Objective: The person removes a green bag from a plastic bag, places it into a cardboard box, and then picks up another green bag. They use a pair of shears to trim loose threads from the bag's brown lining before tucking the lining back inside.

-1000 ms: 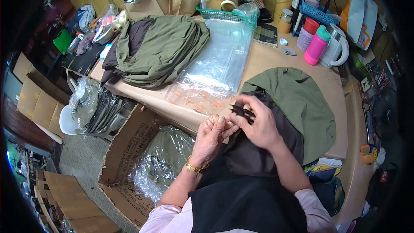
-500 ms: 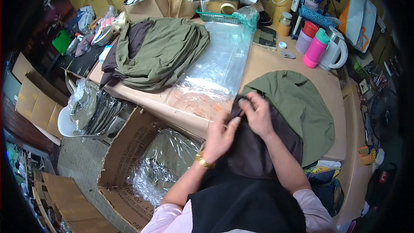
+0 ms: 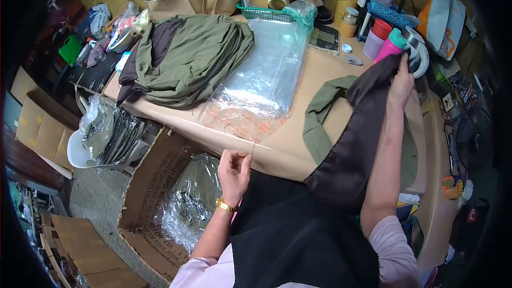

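My right hand (image 3: 401, 86) is raised at the right, gripping the dark brown and green cloth (image 3: 354, 133), which hangs down over the table's front edge. Part of its green side curves across the tabletop. My left hand (image 3: 234, 173) is closed just off the table's front edge, above the open carton; a thin thread seems to rise from its fingertips, and anything else inside is hidden. A pile of folded green and brown cloth (image 3: 192, 61) lies at the back left of the table. Beside it is a stack of clear plastic bags (image 3: 266, 69).
A carton (image 3: 141, 194) holding plastic-wrapped green cloth stands below the table's left front. A white tub (image 3: 80, 152) of wrapped items is further left. Near the raised hand stand a pink bottle (image 3: 391, 47), a kettle (image 3: 421, 58) and a blue basket (image 3: 386, 13).
My right hand has moved up and right, lifting one end of the cloth. My left hand has come away from the cloth, down and to the left.
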`<action>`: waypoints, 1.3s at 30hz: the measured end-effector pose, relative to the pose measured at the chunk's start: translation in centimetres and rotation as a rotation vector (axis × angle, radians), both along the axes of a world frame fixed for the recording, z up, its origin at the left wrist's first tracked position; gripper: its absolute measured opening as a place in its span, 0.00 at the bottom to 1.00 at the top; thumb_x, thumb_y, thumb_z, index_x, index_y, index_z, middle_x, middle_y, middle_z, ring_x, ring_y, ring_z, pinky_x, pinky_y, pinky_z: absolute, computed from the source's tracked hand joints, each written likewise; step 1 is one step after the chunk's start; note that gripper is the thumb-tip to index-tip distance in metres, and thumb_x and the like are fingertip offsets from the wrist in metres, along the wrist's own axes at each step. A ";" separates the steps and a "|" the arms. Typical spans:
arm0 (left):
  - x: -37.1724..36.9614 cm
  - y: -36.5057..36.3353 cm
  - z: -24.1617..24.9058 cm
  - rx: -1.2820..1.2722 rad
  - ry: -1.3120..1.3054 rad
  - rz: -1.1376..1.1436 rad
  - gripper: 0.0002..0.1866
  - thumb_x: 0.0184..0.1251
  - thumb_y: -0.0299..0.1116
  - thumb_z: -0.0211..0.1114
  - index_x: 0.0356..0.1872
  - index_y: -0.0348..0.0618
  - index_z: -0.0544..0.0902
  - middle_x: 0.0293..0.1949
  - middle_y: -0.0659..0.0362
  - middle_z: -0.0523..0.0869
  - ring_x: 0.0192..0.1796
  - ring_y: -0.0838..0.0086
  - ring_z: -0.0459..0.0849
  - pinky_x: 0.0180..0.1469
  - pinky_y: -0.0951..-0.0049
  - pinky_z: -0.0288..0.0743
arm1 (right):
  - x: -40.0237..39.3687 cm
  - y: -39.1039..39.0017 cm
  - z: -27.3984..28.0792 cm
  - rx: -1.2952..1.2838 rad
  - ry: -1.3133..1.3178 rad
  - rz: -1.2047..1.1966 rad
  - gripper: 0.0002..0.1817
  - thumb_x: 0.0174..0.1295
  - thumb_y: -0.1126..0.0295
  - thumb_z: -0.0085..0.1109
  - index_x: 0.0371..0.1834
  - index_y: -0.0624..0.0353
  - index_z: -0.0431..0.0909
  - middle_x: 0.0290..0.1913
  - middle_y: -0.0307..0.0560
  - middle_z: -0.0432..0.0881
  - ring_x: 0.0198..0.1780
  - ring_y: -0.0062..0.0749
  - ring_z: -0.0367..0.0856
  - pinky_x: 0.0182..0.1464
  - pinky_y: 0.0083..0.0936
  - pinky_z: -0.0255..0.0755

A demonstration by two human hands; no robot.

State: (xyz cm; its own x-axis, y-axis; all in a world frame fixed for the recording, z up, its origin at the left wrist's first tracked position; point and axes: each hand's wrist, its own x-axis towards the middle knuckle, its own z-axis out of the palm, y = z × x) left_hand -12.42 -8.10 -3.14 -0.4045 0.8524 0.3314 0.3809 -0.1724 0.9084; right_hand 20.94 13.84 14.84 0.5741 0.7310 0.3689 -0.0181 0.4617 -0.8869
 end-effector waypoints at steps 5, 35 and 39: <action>5.2 3.1 3.6 0.068 -0.441 -0.456 0.26 0.67 0.31 0.70 0.63 0.34 0.74 0.56 0.51 0.82 0.54 0.72 0.83 0.54 0.73 0.78 | -4.5 2.9 2.1 0.133 0.178 0.380 0.13 0.72 0.56 0.60 0.36 0.52 0.82 0.25 0.30 0.78 0.19 0.15 0.69 0.21 0.18 0.58; 12.0 0.5 1.4 0.001 0.674 -1.271 0.17 0.65 0.47 0.69 0.34 0.43 0.80 0.69 0.52 0.73 0.76 0.61 0.66 0.78 0.37 0.41 | 15.7 14.0 -22.3 -0.536 -0.982 -0.067 0.25 0.69 0.52 0.51 0.59 0.60 0.76 0.51 0.56 0.85 0.53 0.47 0.83 0.57 0.40 0.73; 11.2 -0.1 4.0 -0.037 0.299 -1.309 0.11 0.65 0.38 0.69 0.36 0.41 0.81 0.61 0.50 0.80 0.64 0.59 0.77 0.68 0.53 0.67 | 15.5 15.3 -22.5 -0.487 -0.836 0.089 0.24 0.71 0.51 0.48 0.50 0.62 0.81 0.50 0.50 0.85 0.50 0.41 0.82 0.55 0.36 0.74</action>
State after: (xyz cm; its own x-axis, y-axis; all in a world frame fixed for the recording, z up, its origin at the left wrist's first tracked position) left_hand -1.19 -8.19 0.81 0.7923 0.5645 0.2316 0.1391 -0.5368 0.8322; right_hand 36.40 29.10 -7.63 0.1998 0.9394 0.2784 0.6875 0.0681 -0.7230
